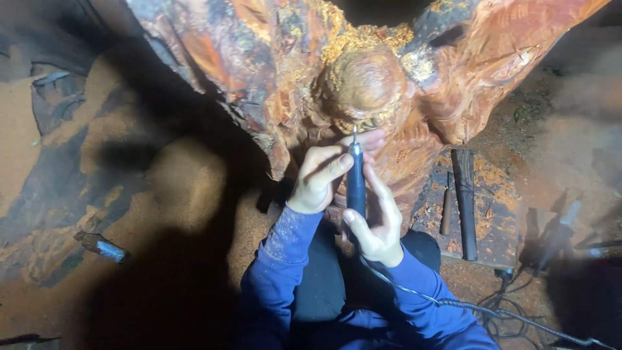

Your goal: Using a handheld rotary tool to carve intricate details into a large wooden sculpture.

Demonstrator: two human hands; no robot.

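Note:
A large reddish-orange wood carving (285,71) fills the top of the head view, with a rounded knob (361,81) at its middle covered in sawdust. A dark blue pen-shaped rotary tool (356,181) points up, its thin bit touching the wood just under the knob. My right hand (378,217) grips the tool's body from below and the right. My left hand (322,175) rests against the tool's upper part and the wood, thumb on the tool. A flexible cable (453,303) runs from the tool past my blue sleeve to the lower right.
A wooden board (492,214) at the right holds a dark flat bar (465,201) and a wooden-handled tool (447,207). Cables lie tangled at the lower right (512,285). Sawdust covers the ground at left, where a small blue-tipped object (107,249) lies.

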